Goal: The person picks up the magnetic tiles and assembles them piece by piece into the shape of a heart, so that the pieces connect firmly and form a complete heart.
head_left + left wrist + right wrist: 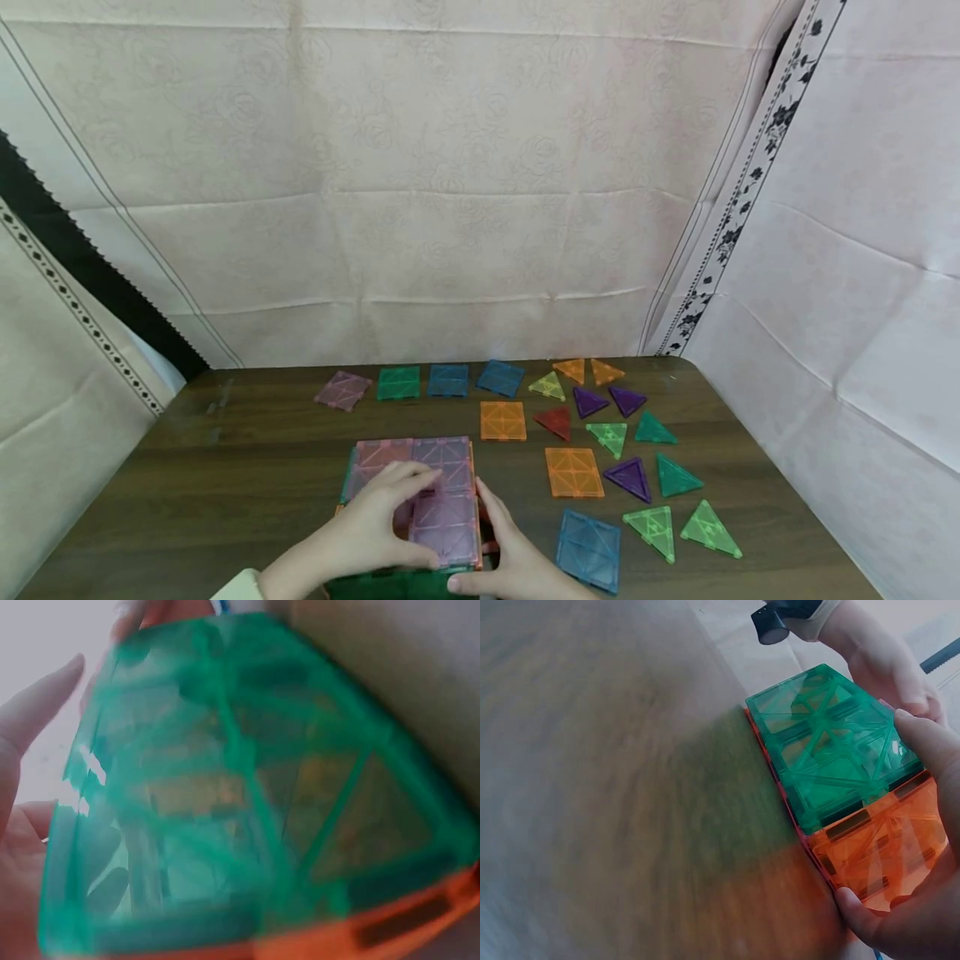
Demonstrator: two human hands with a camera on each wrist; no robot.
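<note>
A box-shaped build of clear magnetic tiles [442,525] stands at the table's near side. Its top carries pink and purple squares; green and orange tiles form sides. My left hand [375,517] lies over the top's left part, thumb spread from the bent forefinger, hiding the tiles beneath. Whether it pinches a tile does not show. My right hand [517,554] grips the near right corner, with the thumb at the front and fingers along the right side. In the right wrist view, a green tile [832,742] adjoins an orange tile [892,840]. The left wrist view shows a green tile [240,780] close up.
Loose tiles lie flat behind and to the right: an orange square [574,472], a blue square [588,550], a green square [398,383], a purple triangle [630,479], a light green triangle [710,529] and several more. A white cloth [450,183] hangs behind the table.
</note>
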